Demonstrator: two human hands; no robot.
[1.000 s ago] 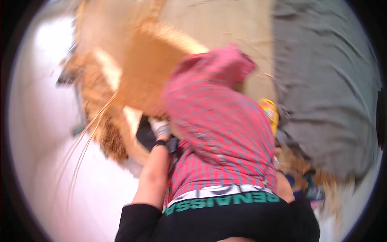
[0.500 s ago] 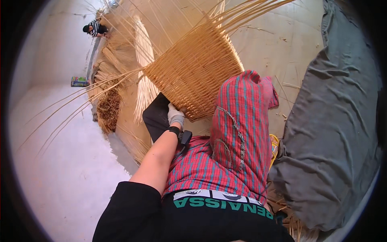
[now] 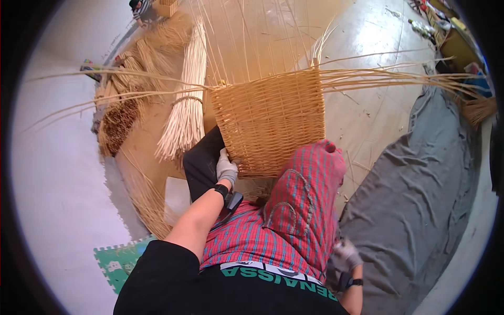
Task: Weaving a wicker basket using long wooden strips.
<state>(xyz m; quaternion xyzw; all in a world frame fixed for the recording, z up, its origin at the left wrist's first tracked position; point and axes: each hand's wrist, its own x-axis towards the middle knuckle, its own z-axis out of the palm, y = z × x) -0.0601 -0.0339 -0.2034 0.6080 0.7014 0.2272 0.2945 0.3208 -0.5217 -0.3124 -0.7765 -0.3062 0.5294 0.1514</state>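
Observation:
A square, tightly woven wicker basket (image 3: 273, 123) leans against my legs, its flat woven face toward me. Long loose rods (image 3: 388, 79) fan out from its left and right corners and stand along its far edge. My left hand (image 3: 227, 168), in a pale glove, grips the basket's lower left edge, with the fingertips partly hidden by the weave. Down at my right side, my gloved right hand (image 3: 348, 253) is beside the red checked cloth (image 3: 315, 194) over my leg, away from the basket. Its fingers are small and blurred, so what they hold, if anything, does not show.
A tied bundle of pale rods (image 3: 189, 100) lies left of the basket, with darker bundles (image 3: 123, 118) beyond it. Grey cloth (image 3: 404, 210) spreads along the right. A green foam mat (image 3: 118, 265) lies at lower left. Another person (image 3: 139, 8) is at the far left.
The basket has turned clockwise and its far edge now lies more level. My left hand keeps its grip. My right hand has come into view at the lower right.

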